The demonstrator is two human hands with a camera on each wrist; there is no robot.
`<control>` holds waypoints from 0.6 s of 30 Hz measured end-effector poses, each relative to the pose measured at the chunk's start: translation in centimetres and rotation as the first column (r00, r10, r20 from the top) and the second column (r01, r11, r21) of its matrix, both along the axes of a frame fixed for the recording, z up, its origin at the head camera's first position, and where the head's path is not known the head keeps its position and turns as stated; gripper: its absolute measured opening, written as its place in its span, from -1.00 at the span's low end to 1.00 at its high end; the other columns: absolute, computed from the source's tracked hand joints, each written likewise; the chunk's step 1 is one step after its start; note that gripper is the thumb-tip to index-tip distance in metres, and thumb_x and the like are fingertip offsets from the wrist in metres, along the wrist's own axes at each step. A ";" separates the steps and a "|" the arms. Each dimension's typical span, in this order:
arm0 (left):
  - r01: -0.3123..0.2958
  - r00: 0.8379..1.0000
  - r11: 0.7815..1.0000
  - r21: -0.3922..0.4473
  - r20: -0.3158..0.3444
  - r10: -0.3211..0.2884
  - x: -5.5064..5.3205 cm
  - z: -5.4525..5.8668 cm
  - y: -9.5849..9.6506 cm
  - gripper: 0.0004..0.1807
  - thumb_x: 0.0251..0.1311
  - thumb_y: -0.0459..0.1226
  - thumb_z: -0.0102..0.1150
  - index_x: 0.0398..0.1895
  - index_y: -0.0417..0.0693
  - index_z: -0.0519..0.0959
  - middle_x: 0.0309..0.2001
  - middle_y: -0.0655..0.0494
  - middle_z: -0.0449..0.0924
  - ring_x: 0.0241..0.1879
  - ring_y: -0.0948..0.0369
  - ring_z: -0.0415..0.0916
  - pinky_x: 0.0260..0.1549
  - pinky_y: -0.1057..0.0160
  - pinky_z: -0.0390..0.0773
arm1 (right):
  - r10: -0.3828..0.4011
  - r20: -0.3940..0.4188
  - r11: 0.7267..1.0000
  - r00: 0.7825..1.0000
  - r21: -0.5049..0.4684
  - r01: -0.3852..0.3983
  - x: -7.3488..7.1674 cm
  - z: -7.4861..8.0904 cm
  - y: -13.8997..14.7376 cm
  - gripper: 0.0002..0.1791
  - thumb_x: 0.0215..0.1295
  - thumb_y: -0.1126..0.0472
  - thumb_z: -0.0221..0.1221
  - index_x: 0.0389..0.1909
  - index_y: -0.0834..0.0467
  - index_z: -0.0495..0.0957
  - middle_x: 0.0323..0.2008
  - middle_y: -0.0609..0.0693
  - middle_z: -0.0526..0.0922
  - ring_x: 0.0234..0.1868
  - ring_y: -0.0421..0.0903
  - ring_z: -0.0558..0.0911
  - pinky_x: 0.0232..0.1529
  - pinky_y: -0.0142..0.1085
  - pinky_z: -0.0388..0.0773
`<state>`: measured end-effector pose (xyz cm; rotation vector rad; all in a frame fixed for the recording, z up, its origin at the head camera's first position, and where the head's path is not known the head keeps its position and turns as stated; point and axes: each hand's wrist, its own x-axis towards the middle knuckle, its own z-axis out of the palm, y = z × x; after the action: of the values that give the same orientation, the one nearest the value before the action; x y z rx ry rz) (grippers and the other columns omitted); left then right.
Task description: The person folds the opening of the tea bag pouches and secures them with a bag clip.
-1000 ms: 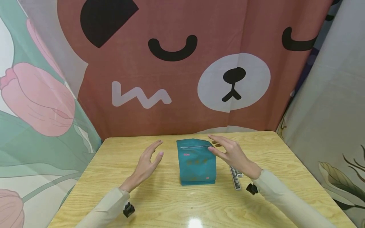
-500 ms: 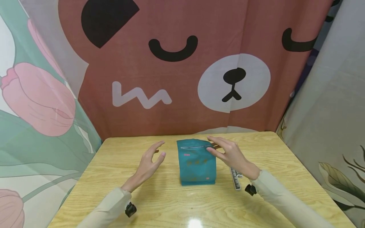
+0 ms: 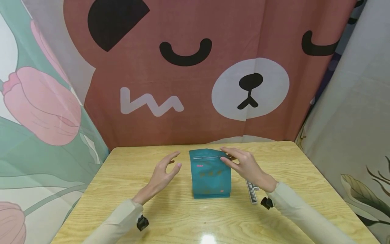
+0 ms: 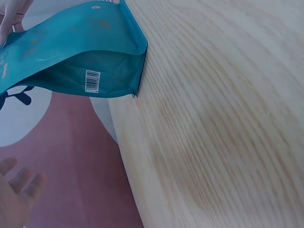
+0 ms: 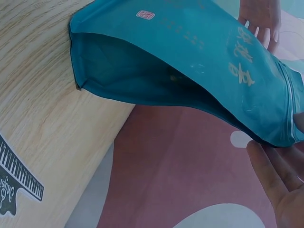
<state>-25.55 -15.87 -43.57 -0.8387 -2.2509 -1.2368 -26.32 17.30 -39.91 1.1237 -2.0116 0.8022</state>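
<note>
A teal zip-top pouch [image 3: 211,179] stands upright on the table, with gold lettering on its front and a zip strip near the top. At its upper right corner my right hand [image 3: 246,164] pinches the edge, thumb in front and fingers behind; the right wrist view shows the thumb [image 5: 299,122] over the zip strip. To the left of the pouch, apart from it, my left hand [image 3: 159,176] hovers with fingers spread and holds nothing. In the left wrist view a barcode [image 4: 92,81] shows on the pouch's side fold.
A flat piece printed with piano keys [image 3: 252,193] lies on the wooden table [image 3: 170,220], right of the pouch below my right hand. A brown bear curtain [image 3: 195,125] hangs behind the table's far edge. Patterned curtains hang at both sides.
My left hand has moved right, closer to the pouch. The right hand has shifted slightly left, its thumb now further over the pouch's corner. The pouch stands where it was.
</note>
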 end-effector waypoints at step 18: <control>0.030 0.999 0.999 0.040 0.020 -0.031 -0.2 0.2 1.2 -0.52 0.29 -0.35 0.23 0.29 -0.15 0.47 0.24 -0.13 0.50 0.25 -0.04 0.42 0.08 -0.10 0.49 | -0.022 0.024 1.000 0.999 -0.016 0.023 0.0 0.3 -0.4 -0.59 0.10 0.45 0.39 0.02 0.28 0.66 -0.16 0.08 0.74 -0.36 -0.16 0.73 -0.43 -0.35 0.63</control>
<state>-25.76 -14.70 -43.33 -0.8521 -2.2294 -1.3051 -26.28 16.87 -39.63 1.0855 -2.0298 0.8225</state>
